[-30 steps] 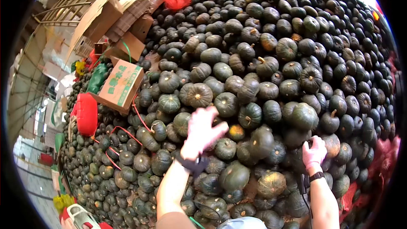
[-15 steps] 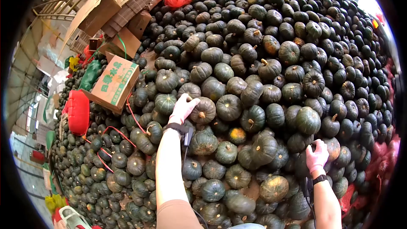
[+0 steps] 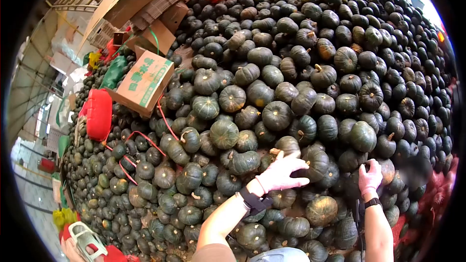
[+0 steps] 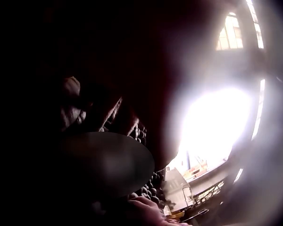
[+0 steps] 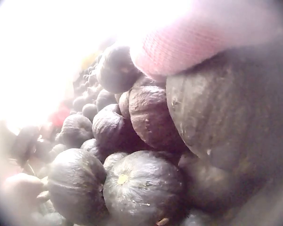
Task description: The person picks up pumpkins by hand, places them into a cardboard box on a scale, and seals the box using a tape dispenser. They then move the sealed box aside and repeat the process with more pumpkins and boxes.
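The left hand [image 3: 284,172], in a pink glove, is over the pile near the middle of the head view, its fingers spread. A dark green squash [image 3: 288,144] lies just beyond the fingertips; whether they touch is unclear. Close to its right sits another ribbed squash [image 3: 318,164]. Further right, the gloved right hand [image 3: 370,178] has curled fingers on a dark squash. In the right wrist view, a pink finger [image 5: 179,47] rests over the top of this large squash [image 5: 226,108]. Most of the left wrist view is black, with the hand's work hidden.
Dark squashes [image 3: 206,81] are heaped all round both hands. A printed carton [image 3: 145,80], a red container [image 3: 98,115] and pink-red strings lie at left. Stacked cardboard [image 3: 162,2] stands behind them. Red netting [image 3: 439,182] is at the far right, beside a blurred dark round patch.
The left hand has left a brownish squash's spot at centre left and moved right and down. That squash no longer shows there. The right hand has stayed nearly in place. The head view has shifted slightly.
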The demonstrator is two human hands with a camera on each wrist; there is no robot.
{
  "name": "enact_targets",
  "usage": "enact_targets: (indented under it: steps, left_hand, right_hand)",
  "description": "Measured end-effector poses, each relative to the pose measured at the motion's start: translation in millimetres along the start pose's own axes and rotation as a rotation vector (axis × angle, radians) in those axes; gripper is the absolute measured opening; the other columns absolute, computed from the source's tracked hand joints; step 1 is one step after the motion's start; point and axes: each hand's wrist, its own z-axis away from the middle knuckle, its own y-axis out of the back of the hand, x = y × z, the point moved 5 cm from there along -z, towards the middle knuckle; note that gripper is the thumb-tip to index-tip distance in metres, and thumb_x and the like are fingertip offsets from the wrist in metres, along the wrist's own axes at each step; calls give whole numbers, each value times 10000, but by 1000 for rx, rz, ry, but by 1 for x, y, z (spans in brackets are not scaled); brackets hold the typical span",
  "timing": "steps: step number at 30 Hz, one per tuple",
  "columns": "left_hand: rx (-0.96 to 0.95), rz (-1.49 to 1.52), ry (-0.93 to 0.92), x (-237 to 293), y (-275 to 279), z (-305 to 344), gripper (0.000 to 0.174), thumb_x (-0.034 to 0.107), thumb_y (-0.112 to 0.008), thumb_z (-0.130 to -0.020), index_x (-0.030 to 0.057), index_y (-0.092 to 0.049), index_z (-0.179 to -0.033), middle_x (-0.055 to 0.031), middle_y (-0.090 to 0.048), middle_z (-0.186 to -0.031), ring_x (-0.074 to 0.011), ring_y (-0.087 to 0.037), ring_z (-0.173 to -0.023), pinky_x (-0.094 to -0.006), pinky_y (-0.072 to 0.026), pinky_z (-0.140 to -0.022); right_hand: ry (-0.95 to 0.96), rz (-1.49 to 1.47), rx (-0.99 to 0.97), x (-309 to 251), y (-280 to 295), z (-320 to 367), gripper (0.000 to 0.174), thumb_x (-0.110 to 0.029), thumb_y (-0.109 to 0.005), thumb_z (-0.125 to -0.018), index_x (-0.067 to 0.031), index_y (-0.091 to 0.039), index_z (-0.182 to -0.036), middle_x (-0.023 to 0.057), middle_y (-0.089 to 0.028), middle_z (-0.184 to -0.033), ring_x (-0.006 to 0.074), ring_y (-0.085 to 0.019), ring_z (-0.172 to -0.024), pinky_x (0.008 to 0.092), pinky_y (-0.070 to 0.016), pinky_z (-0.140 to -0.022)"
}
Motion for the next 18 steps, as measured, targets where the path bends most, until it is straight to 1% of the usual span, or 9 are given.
enact_targets:
  steps: [1,4,5,8,10,12,14,16,18]
  left_hand:
    - [16,87,-3,-7,-11,1,449,428,-748,-877,100,-689,-1177,-144,-676,-1214,-314,-582,-1244,-452,-460,-1056]
    - [42,219,34,-12,7,-6,447,396,-746,-890,84,-673,-1203,-134,-676,-1212,-315,-592,-1222,-429,-472,-1054]
    - [128,94,25,-20,17,-5,481,392,-748,-885,63,-659,-1224,-140,-662,-1222,-330,-595,-1203,-416,-483,-1047]
    - [341,-59,395,-71,52,-7,616,455,-751,-864,49,-616,-1307,-197,-611,-1297,-355,-584,-1223,-450,-471,-1068]
    - [315,-187,631,-113,63,-5,729,499,-747,-851,48,-552,-1389,-230,-573,-1345,-381,-548,-1272,-461,-442,-1102]
    - [381,-128,719,-112,85,-20,857,547,-745,-835,8,-482,-1447,-268,-495,-1457,-404,-446,-1384,-466,-379,-1158]
    - [495,-163,704,-143,100,-55,875,560,-739,-839,-16,-475,-1442,-274,-514,-1453,-420,-468,-1374,-468,-388,-1151]
    - [362,85,874,-148,110,-82,912,614,-730,-822,-24,-488,-1426,-280,-567,-1400,-420,-528,-1330,-475,-415,-1125]
    - [473,217,933,-205,70,-112,918,691,-705,-801,12,-532,-1393,-287,-605,-1354,-407,-582,-1282,-476,-449,-1086]
  right_hand:
    - [3,8,4,-2,1,0,221,-254,-734,-809,-112,-644,-952,109,-652,-957,344,-625,-959,477,-509,-839]
    - [13,22,-6,-3,1,-1,221,-258,-734,-809,-112,-644,-948,109,-651,-958,340,-624,-964,474,-508,-843]
    - [6,23,-9,-2,1,-1,223,-260,-729,-813,-109,-642,-953,108,-655,-967,342,-624,-979,473,-507,-852]
    - [14,18,-10,-2,1,-1,225,-258,-724,-819,-106,-637,-959,108,-658,-978,343,-622,-994,474,-506,-860]
    - [50,21,-10,2,-4,-2,237,-255,-725,-819,-105,-631,-976,108,-660,-989,345,-620,-1000,473,-506,-867]
    - [42,42,-12,4,-6,-1,253,-252,-731,-816,-105,-630,-994,108,-663,-1000,347,-619,-1008,469,-506,-874]
    - [47,41,-3,8,-8,-1,266,-248,-734,-814,-105,-629,-1012,108,-666,-1008,348,-619,-1012,468,-505,-881]
    - [10,22,-32,10,-9,-1,267,-244,-733,-815,-103,-629,-1017,112,-666,-1011,350,-619,-1014,468,-504,-885]
    - [40,15,-13,9,-9,0,262,-240,-729,-818,-102,-625,-1015,119,-663,-1002,351,-617,-1006,468,-503,-880]
